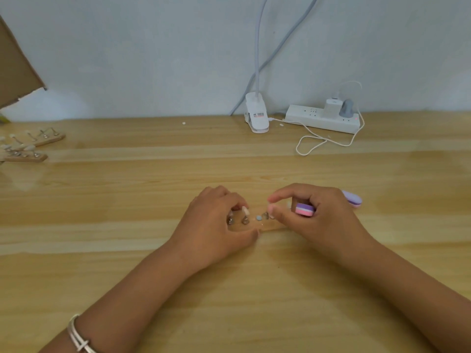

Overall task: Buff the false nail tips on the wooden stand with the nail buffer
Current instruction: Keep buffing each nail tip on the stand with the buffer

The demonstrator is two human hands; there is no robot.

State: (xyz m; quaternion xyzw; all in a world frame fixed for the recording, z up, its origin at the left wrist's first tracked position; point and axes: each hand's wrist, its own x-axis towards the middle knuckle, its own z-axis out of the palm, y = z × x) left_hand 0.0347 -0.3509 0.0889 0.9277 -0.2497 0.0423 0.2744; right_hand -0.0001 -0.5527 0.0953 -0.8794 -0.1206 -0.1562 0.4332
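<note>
A small wooden stand [265,226] lies on the table between my hands, with metal holders and pale false nail tips [245,211] on it. My left hand [216,225] grips the stand's left end, thumb along its front edge and fingers curled over the tips. My right hand [316,217] holds a pink and purple nail buffer [303,209] in its curled fingers. Its index finger and thumb come together over a holder near the stand's middle; whether they pinch a tip is hidden. A white blob [259,218] sits on the stand between the hands.
A second purple buffer [353,198] lies just behind my right hand. Two more wooden stands with nail tips [28,146] sit at the far left. At the back stand a clip lamp [257,113], a power strip [323,118] and a looping white cable [321,141]. Cardboard [15,64] leans at top left.
</note>
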